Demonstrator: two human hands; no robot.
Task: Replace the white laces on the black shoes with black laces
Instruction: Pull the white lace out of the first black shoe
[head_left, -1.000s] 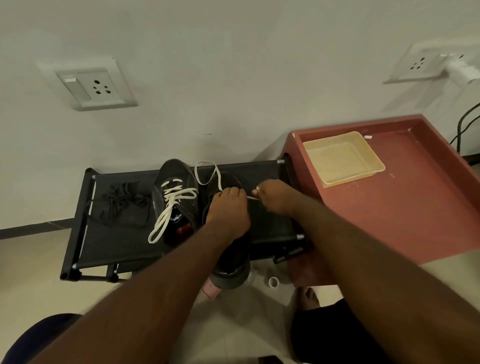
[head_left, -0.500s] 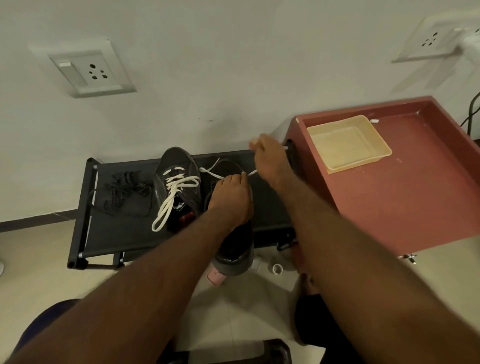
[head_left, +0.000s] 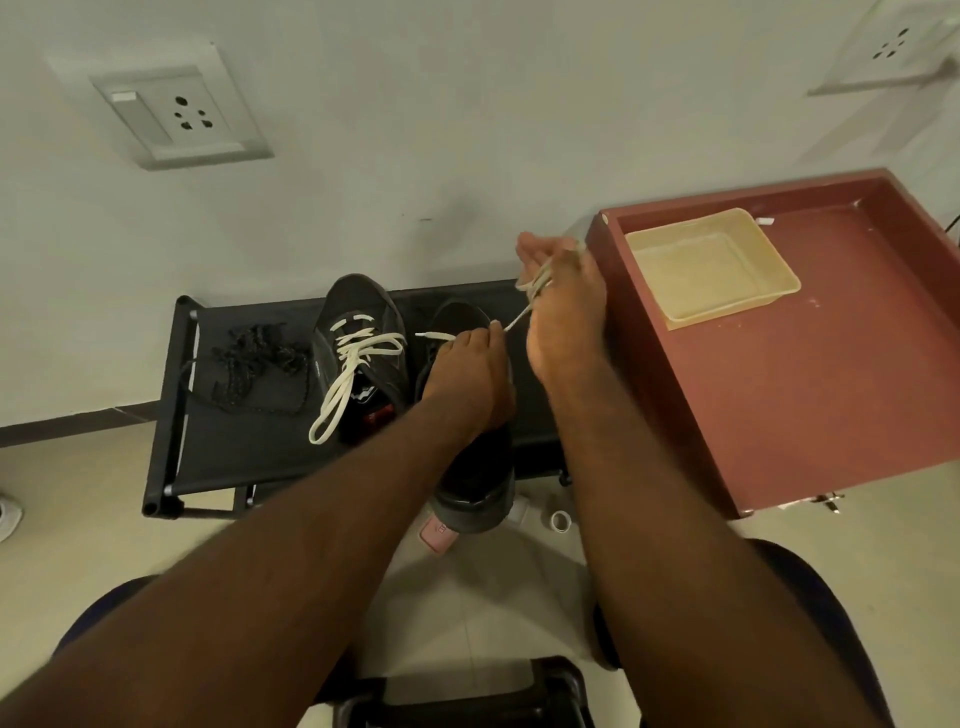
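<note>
Head view, left to right: the black laces (head_left: 254, 358) lay in a loose heap on the rack (head_left: 171, 415), just beside the laced shoe (head_left: 363, 312) (its white lacing not yet undone). The left hand (head_left: 467, 379) bore down on the held shoe (head_left: 470, 483), its grip curled over the eyelet area; whether it also pinched lace could not be told. From beside those fingertips the white lace (head_left: 519, 316) ran taut up to the right hand (head_left: 563, 306), whose grip was closed on bunched loops of it. The risk, as I judged it, was that the short free tip might snag in an eyelet. A hard pull would then drag the shoe, whose near end seemed to overhang the rack's front edge, onto the floor. A slack left grip would invite the same.
</note>
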